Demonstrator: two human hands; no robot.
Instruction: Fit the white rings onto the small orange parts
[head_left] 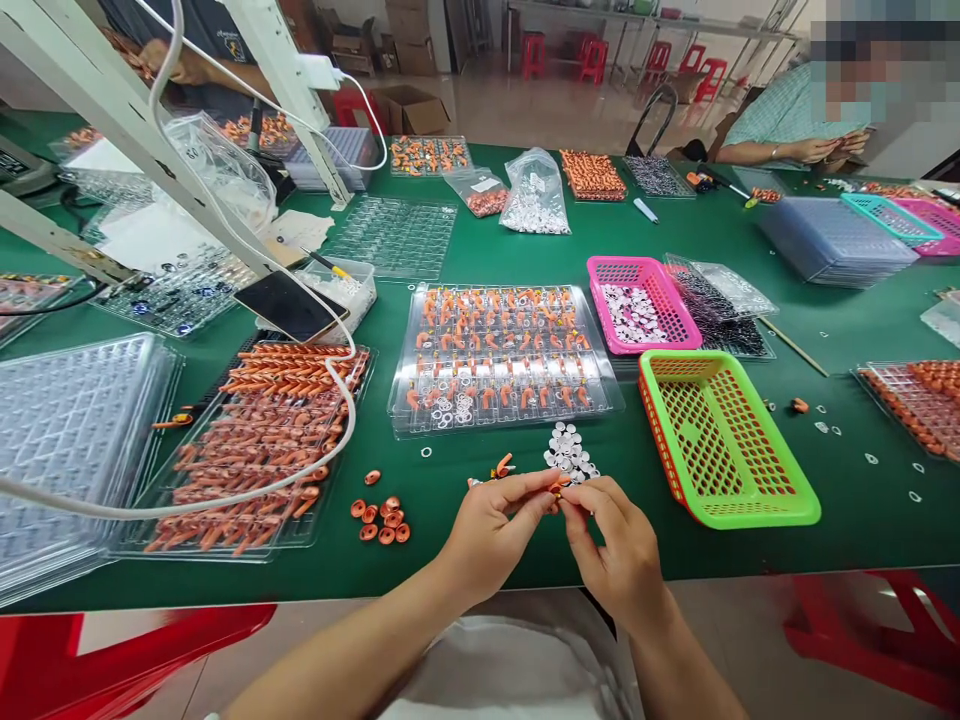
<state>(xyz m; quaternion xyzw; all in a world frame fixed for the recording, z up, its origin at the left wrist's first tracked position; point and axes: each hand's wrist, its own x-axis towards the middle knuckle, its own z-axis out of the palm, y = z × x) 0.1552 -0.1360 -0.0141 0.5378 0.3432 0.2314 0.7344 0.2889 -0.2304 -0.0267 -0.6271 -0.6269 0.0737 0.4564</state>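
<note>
Biggest risk, I'd say, is a drop: the small orange part [556, 488] sits right at the fingertips, lower centre of the frame, w/ v. little of it showing. If either pinch slips, it'd prob. spring off onto the green table [517, 258], or land among the loose white discs [568, 450] just beyond the fingers. Those could get knocked about too, since the R hand [622, 545] is so close to them; one careless sweep would do it. Same for the loose orange piece [504, 465] just above the L hand [487, 530]. The copper cups [386, 520], lower left of centre, are loose & unboxed, so a L forearm bump might scatter 'em. And the white rings [452, 405] lie loose on the clear tray [598, 372], mid-frame; jog its edge & they could slide.

Pose: both hands meet at lower centre, L forearm up from bottom left, R forearm from bottom right. L thumb & forefinger are pinched on the orange part, back of hand up. R thumb & forefinger are narrow on it from the other side, remaining R fingers bent; can't tell exactly which bit each tip has, b/c the digits hide most of it.
</note>
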